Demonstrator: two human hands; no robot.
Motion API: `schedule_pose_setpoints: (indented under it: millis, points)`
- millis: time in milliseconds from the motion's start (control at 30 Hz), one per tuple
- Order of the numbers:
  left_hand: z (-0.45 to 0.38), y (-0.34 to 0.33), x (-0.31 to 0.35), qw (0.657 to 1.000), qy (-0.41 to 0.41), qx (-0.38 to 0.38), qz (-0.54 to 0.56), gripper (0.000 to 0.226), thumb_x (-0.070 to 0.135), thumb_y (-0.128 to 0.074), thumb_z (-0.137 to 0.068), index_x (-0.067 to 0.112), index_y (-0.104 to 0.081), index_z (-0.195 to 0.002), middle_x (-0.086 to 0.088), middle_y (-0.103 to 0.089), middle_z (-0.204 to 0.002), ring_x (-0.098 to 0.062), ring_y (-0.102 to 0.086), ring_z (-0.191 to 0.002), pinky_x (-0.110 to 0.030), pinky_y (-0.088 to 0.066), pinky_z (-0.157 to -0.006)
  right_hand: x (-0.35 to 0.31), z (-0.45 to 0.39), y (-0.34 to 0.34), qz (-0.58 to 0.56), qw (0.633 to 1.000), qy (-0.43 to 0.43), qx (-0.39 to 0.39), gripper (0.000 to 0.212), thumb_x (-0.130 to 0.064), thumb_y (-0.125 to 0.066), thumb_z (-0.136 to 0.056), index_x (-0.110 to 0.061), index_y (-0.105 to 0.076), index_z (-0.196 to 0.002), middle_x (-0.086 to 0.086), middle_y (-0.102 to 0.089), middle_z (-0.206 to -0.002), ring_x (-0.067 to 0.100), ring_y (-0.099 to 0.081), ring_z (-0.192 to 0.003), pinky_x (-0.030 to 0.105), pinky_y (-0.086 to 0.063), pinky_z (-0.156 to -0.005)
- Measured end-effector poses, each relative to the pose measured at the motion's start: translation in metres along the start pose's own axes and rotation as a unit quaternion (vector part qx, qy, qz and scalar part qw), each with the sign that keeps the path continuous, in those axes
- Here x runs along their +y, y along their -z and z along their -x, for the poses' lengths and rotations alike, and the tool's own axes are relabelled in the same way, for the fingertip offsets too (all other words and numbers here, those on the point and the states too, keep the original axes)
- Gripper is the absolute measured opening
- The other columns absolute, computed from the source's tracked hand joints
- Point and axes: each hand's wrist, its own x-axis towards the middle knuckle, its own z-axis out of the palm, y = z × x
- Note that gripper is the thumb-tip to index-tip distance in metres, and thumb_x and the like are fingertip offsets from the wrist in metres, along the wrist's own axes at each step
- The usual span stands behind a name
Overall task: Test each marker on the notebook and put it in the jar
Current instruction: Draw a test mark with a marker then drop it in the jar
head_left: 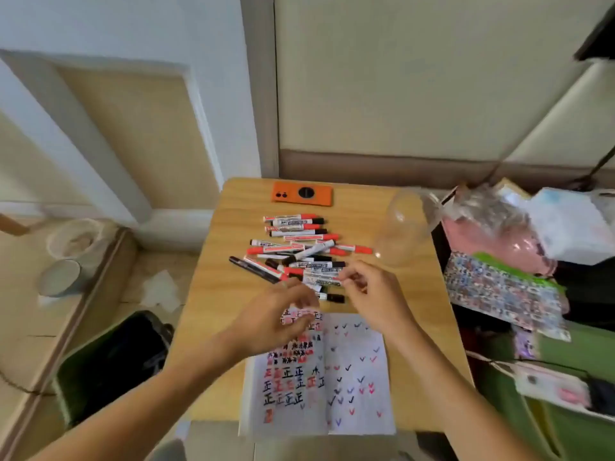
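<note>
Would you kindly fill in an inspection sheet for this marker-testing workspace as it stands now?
Surface: small light wooden table, bare wood at its right edge.
Job's things: pile of red- and black-capped white markers mid-table; open white notebook covered in red and black test marks at the near edge; clear plastic jar lying on its side, far right.
Clutter: orange phone at the far edge.
Hands: left hand over the notebook's top, fingers curled, contents blurred; right hand pinching a white marker at the pile's near end.
Cables: thin dark cord on the floor, left.
Surroundings: green bin with black liner left; bags and patterned cloth right.
</note>
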Motion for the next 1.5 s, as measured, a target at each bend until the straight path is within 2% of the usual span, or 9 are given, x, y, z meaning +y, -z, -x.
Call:
schedule_pose_setpoints:
  millis: [200, 367, 500, 700, 833, 967, 1100, 1200, 1500]
  points:
    - [-0.008, -0.055, -0.073, 0.988, -0.108, -0.048, -0.101, 0.015, 0.031, -0.063, -0.093, 0.025, -0.066, -0.107, 0.008, -0.058, -0.104, -0.009, -0.055, -0.098, -0.03, -0.049, -0.083, 0.074, -0.026, -0.064, 0.081, 0.992, 0.085, 0.039, 0.012, -0.01, -0.063, -0.096, -0.018, -0.072, -0.096, -0.008, -0.071, -0.095, 0.015, -0.064, -0.089, 0.038, -0.053, -0.081]
    - [-0.002, -0.073, -0.1, 0.981, -0.156, 0.011, -0.117, 0.015, 0.028, -0.065, -0.094, 0.024, -0.069, -0.108, 0.01, -0.059, -0.106, -0.009, -0.053, -0.102, -0.024, -0.045, -0.084, 0.089, -0.021, -0.1, 0.116, 0.964, 0.168, 0.172, 0.008, -0.01, -0.059, -0.089, -0.017, -0.058, -0.087, -0.006, -0.06, -0.084, 0.018, -0.055, -0.07, 0.039, -0.048, -0.059]
    - [0.006, -0.076, -0.11, 0.973, -0.174, 0.039, -0.144, 0.017, 0.034, -0.063, -0.096, 0.026, -0.068, -0.111, 0.01, -0.058, -0.107, -0.008, -0.052, -0.101, -0.024, -0.045, -0.082, 0.091, -0.005, -0.106, 0.234, 0.949, 0.044, 0.206, 0.002, -0.014, -0.057, -0.088, -0.012, -0.058, -0.088, 0.006, -0.056, -0.09, 0.03, -0.055, -0.079, 0.036, -0.04, -0.06]
    - [0.007, -0.076, -0.111, 0.967, -0.175, 0.045, -0.181, 0.019, 0.04, -0.061, -0.097, 0.029, -0.068, -0.11, 0.01, -0.057, -0.105, -0.009, -0.051, -0.101, -0.023, -0.044, -0.08, 0.07, 0.007, -0.076, 0.288, 0.948, -0.131, 0.013, 0.041, -0.04, -0.036, -0.107, -0.011, -0.063, -0.117, 0.016, -0.067, -0.117, 0.038, -0.062, -0.107, 0.037, -0.045, -0.081]
    - [0.008, -0.076, -0.109, 0.962, -0.179, 0.065, -0.195, 0.015, 0.039, -0.062, -0.095, 0.029, -0.067, -0.106, 0.012, -0.056, -0.102, -0.005, -0.047, -0.096, -0.012, -0.034, -0.077, 0.054, 0.011, -0.029, -0.014, 0.964, -0.208, -0.165, 0.089, -0.078, -0.022, -0.098, -0.009, -0.073, -0.122, 0.017, -0.073, -0.119, 0.03, -0.066, -0.099, 0.038, -0.047, -0.085]
    - [0.01, -0.081, -0.108, 0.973, -0.13, 0.099, -0.161, 0.011, 0.026, -0.061, -0.095, 0.028, -0.057, -0.105, 0.015, -0.054, -0.095, 0.002, -0.048, -0.083, -0.011, -0.036, -0.068, 0.041, 0.014, -0.033, -0.248, 0.923, -0.09, -0.282, 0.097, -0.073, -0.016, -0.1, 0.009, -0.068, -0.111, 0.019, -0.072, -0.098, 0.026, -0.067, -0.082, 0.031, -0.055, -0.071]
    - [0.013, -0.073, -0.109, 0.969, -0.025, 0.245, 0.015, 0.017, 0.015, -0.044, -0.087, 0.02, -0.053, -0.101, 0.005, -0.058, -0.089, -0.016, -0.056, -0.08, -0.037, -0.047, -0.066, 0.025, 0.025, -0.098, -0.05, 0.974, 0.044, -0.215, 0.025, -0.022, -0.055, -0.106, -0.007, -0.075, -0.104, -0.019, -0.071, -0.078, -0.003, -0.058, -0.067, 0.014, -0.045, -0.065]
    - [0.022, -0.066, -0.096, 0.935, 0.015, 0.353, 0.036, 0.015, 0.012, -0.039, -0.09, 0.018, -0.052, -0.097, 0.002, -0.056, -0.084, -0.02, -0.053, -0.079, -0.04, -0.043, -0.065, 0.028, 0.026, -0.125, 0.066, 0.986, 0.106, -0.108, 0.022, -0.011, -0.057, -0.095, -0.022, -0.076, -0.096, -0.028, -0.063, -0.067, -0.005, -0.054, -0.06, 0.013, -0.039, -0.057]
    - [0.068, -0.106, -0.098, 0.97, 0.105, 0.176, -0.13, 0.052, 0.064, -0.045, -0.082, 0.028, -0.051, -0.118, 0.007, -0.04, -0.122, -0.016, -0.041, -0.114, -0.036, -0.036, -0.102, 0.059, 0.015, -0.132, 0.112, 0.967, 0.161, 0.162, 0.016, -0.005, -0.061, -0.093, -0.019, -0.066, -0.092, -0.007, -0.061, -0.094, 0.007, -0.057, -0.082, 0.026, -0.045, -0.07]
